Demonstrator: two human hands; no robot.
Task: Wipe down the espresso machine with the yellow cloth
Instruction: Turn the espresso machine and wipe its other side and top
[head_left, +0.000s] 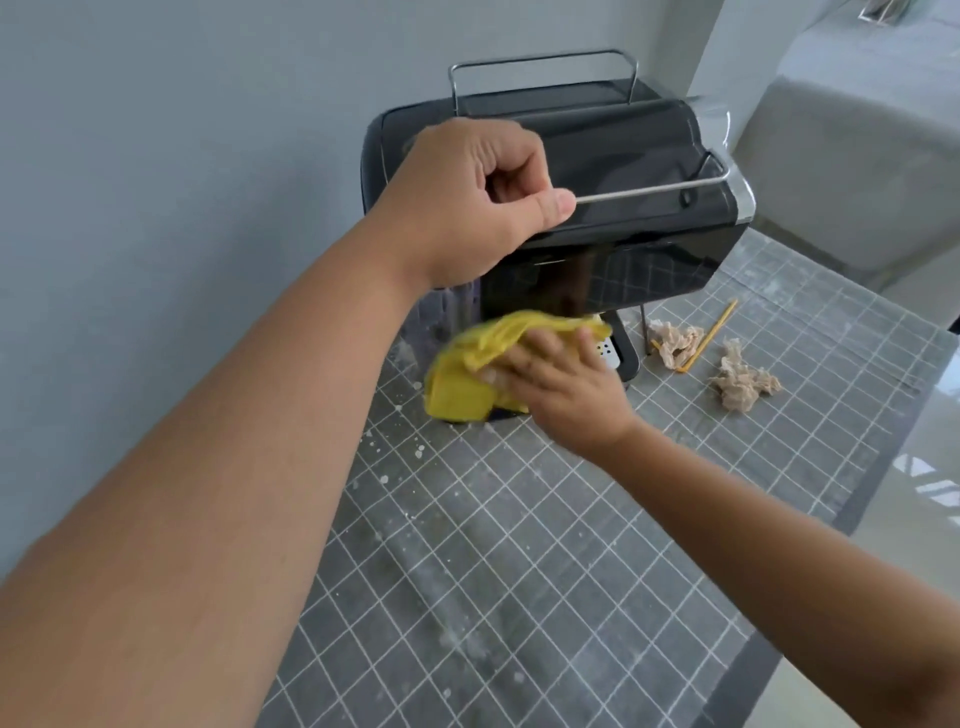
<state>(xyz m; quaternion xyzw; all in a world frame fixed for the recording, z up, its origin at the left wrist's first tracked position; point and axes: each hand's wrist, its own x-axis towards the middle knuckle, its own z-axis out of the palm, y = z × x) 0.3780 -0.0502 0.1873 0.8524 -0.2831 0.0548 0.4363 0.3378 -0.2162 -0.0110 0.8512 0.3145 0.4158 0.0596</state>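
Cloth against the base of the coffee machine

Both my arms reach forward over a grey mat (519, 545) printed with a white grid and flecked with pale splashes. On it, pushed close to the grey wall (156, 156), stands the espresso machine (623, 249), a glossy black box with a chrome trim on its right edge and a wire frame rising from its top at the back.

My left hand (467, 208) sits on the machine's upper front corner. Its fingers are curled into a fist around the end of a thin metal rail (649, 189) that runs along the top front edge, and my thumb lies along the rail, pointing right.

My right hand (561, 379) is lower down, at the foot of the machine. Its fingers are spread and fairly straight, pressing the yellow cloth (478, 374) against the drip tray (613, 358) area. The cloth is bunched and folded; most of it hangs to the left of my hand, and its lower edge reaches the mat. A small perforated patch of the tray shows just right of my fingertips.

To the right of the machine, on the mat, lie two crumpled beige paper wads (743, 384), well apart from my hands. A thin yellow stick (711, 332) rests slantwise beside the nearer wad, touching it.
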